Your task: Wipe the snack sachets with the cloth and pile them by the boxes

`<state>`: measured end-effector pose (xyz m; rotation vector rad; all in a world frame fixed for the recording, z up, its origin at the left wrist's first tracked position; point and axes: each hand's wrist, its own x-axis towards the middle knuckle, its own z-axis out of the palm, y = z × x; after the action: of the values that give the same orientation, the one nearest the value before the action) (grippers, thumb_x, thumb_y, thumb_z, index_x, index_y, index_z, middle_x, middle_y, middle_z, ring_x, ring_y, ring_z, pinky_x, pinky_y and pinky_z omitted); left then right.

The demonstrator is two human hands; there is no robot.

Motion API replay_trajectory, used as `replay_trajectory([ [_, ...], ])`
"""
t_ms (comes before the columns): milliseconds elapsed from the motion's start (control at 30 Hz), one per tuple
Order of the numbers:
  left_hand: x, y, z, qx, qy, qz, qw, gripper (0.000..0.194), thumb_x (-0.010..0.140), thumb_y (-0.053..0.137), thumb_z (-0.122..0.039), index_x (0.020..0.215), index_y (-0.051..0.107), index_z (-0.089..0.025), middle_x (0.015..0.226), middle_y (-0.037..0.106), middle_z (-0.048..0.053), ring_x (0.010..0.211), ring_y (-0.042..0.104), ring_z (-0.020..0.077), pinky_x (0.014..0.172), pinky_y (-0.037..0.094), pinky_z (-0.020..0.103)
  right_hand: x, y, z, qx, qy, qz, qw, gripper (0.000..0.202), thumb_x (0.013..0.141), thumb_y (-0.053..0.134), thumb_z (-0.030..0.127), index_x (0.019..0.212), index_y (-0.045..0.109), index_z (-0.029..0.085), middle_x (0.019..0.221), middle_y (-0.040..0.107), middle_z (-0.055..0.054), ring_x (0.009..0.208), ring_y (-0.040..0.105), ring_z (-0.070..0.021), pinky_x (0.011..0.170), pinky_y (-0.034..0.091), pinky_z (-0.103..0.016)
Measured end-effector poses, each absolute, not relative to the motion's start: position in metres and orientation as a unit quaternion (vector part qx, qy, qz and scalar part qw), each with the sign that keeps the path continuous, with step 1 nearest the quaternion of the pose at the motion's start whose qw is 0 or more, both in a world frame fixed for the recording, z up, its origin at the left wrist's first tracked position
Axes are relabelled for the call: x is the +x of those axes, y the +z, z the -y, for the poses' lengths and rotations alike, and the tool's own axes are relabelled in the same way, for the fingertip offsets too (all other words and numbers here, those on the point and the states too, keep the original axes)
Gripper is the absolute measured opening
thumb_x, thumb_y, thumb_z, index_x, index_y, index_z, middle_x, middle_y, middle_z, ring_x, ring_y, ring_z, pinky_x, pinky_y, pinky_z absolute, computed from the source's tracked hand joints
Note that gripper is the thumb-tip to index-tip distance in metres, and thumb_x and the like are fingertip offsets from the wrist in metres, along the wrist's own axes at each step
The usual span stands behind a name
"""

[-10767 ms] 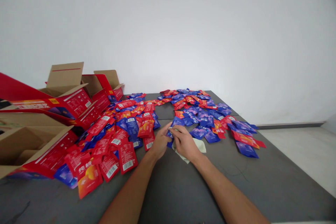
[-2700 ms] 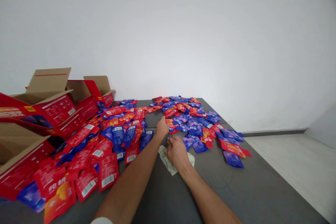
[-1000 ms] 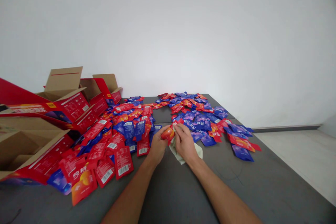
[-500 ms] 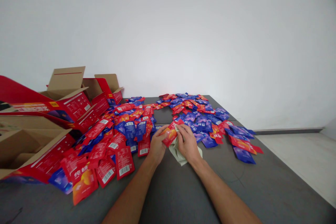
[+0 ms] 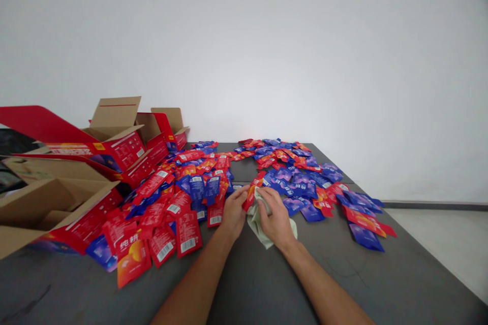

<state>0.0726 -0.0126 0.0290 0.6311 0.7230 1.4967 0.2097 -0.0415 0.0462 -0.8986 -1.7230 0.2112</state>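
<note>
Between my hands, above the dark table, is a red and orange packet, tilted so that only a narrow part of it shows. My left hand pinches its left edge. A pale green cloth is bunched in my right hand, whose fingers press it against the packet's right side. The cloth's lower end hangs down toward the tabletop. Left of my hands spreads a pile of red and blue packets, many with barcodes up. Another heap of packets lies beyond my right hand.
Open red cardboard boxes with brown insides stand along the left side, flaps raised. The dark grey table runs back to a white wall. Several packets lie near the table's right edge, with pale floor past it.
The packet has turned from showing its broad printed front to a narrower, more edge-on view. My right hand with the cloth covers more of it. The view has shifted slightly left.
</note>
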Motion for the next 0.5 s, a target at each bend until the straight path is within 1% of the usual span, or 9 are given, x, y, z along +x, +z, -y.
replay_trajectory([
  [100,0.079,0.027,0.016,0.331,0.626,-0.317,0.631,0.031,0.075,0.076,-0.029,0.101,0.073,-0.013,0.098,0.074,0.009,0.088,0.069,0.0179,0.086,0.05,0.031,0.209,0.043,0.04,-0.381,0.091,0.731,0.559,0.035,0.098,0.047,0.022,0.129,0.062,0.024,0.126,0.061,-0.011,0.118,0.057,-0.0232,0.104,0.048,-0.043],
  [200,0.085,0.029,0.02,0.29,0.614,-0.292,0.673,0.03,0.079,0.072,-0.039,0.094,0.073,-0.013,0.096,0.074,0.009,0.093,0.068,0.0202,0.089,0.05,0.032,0.206,0.038,0.039,-0.374,0.09,0.741,0.55,0.035,0.098,0.046,0.021,0.129,0.063,0.025,0.125,0.063,-0.011,0.118,0.058,-0.0231,0.103,0.049,-0.044],
  [233,0.086,0.03,0.02,0.275,0.615,-0.283,0.683,0.031,0.08,0.07,-0.042,0.094,0.072,-0.014,0.097,0.074,0.01,0.096,0.068,0.0211,0.091,0.05,0.033,0.205,0.036,0.039,-0.369,0.091,0.751,0.54,0.036,0.098,0.046,0.02,0.129,0.063,0.025,0.125,0.063,-0.011,0.117,0.058,-0.0233,0.103,0.049,-0.044],
  [300,0.087,0.033,0.022,0.275,0.629,-0.259,0.68,0.033,0.083,0.068,-0.041,0.104,0.07,-0.016,0.108,0.072,0.01,0.105,0.066,0.0222,0.096,0.048,0.034,0.203,0.035,0.04,-0.356,0.096,0.776,0.512,0.037,0.097,0.045,0.018,0.128,0.064,0.026,0.125,0.063,-0.011,0.117,0.058,-0.0235,0.101,0.05,-0.044],
  [367,0.085,0.035,0.022,0.3,0.649,-0.232,0.659,0.037,0.084,0.067,-0.036,0.116,0.067,-0.02,0.12,0.069,0.008,0.113,0.063,0.0219,0.1,0.046,0.034,0.203,0.035,0.041,-0.345,0.098,0.795,0.489,0.038,0.096,0.045,0.017,0.127,0.064,0.027,0.125,0.063,-0.01,0.116,0.058,-0.0233,0.101,0.05,-0.043],
  [433,0.083,0.036,0.023,0.314,0.645,-0.223,0.66,0.04,0.083,0.068,-0.033,0.12,0.066,-0.02,0.122,0.068,0.009,0.113,0.063,0.0222,0.1,0.046,0.034,0.205,0.035,0.039,-0.355,0.095,0.79,0.491,0.038,0.096,0.044,0.016,0.127,0.065,0.027,0.124,0.063,-0.01,0.115,0.058,-0.023,0.1,0.05,-0.042],
  [500,0.082,0.036,0.024,0.317,0.617,-0.235,0.681,0.041,0.083,0.067,-0.033,0.12,0.066,-0.016,0.117,0.07,0.011,0.108,0.065,0.0237,0.096,0.048,0.035,0.211,0.036,0.035,-0.388,0.084,0.764,0.509,0.039,0.097,0.043,0.016,0.128,0.064,0.026,0.126,0.061,-0.011,0.117,0.056,-0.0235,0.101,0.049,-0.043],
])
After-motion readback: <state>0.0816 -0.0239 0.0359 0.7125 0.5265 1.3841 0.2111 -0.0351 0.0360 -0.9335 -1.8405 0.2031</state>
